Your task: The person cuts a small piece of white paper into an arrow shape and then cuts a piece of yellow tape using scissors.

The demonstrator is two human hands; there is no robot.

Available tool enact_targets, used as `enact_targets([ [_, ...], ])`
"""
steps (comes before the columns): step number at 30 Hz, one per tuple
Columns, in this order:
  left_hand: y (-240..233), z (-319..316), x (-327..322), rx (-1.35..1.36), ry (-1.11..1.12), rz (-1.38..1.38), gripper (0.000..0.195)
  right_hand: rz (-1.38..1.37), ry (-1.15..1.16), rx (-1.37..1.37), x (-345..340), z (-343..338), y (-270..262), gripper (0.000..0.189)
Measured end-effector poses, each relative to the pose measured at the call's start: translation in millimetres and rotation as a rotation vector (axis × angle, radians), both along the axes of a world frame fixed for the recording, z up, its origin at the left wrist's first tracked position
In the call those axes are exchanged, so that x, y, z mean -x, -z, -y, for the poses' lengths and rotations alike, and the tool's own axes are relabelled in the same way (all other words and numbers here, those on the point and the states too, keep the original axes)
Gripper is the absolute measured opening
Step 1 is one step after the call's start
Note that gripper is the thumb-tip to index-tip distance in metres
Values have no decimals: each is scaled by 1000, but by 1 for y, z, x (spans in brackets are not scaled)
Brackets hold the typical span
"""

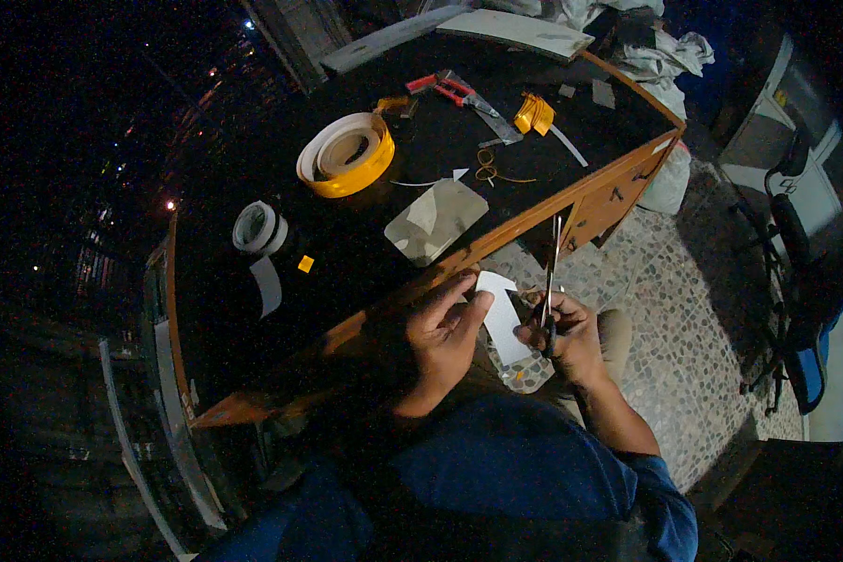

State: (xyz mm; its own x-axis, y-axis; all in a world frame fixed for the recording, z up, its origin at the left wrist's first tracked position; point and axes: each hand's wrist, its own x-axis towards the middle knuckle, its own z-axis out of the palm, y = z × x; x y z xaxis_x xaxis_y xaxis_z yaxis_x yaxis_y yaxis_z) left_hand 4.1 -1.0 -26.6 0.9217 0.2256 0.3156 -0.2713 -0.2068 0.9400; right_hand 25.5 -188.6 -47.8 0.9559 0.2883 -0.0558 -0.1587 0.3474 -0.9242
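Note:
My left hand pinches the upper end of a white sheet piece, which hangs over the gap past the table's edge and has a notch cut in its right side. My right hand grips a pair of scissors by the dark handles, blades pointing up and away, just right of the piece. Beyond the hands, a translucent plastic sheet or lid lies at the table's near edge, bearing a pale scrap. A small yellow square lies to the left.
On the dark table with wooden edging lie a yellow reflective tape roll, a white tape roll with a loose strip, a red-handled tool, yellow strips and a thin looped cord. A pebbled floor shows at right.

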Motion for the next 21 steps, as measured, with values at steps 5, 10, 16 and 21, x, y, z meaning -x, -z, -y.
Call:
enact_targets([
  [5,0,10,10,133,13,21,56,76,60,142,-9,7,-7,40],
  [10,-1,13,19,130,126,-86,55,42,70,151,-14,11,-9,41],
  [16,1,13,17,55,148,-174,33,83,50,183,-17,9,-15,38],
  [21,-10,5,12,104,155,-161,49,88,1,140,-13,9,-13,43],
])
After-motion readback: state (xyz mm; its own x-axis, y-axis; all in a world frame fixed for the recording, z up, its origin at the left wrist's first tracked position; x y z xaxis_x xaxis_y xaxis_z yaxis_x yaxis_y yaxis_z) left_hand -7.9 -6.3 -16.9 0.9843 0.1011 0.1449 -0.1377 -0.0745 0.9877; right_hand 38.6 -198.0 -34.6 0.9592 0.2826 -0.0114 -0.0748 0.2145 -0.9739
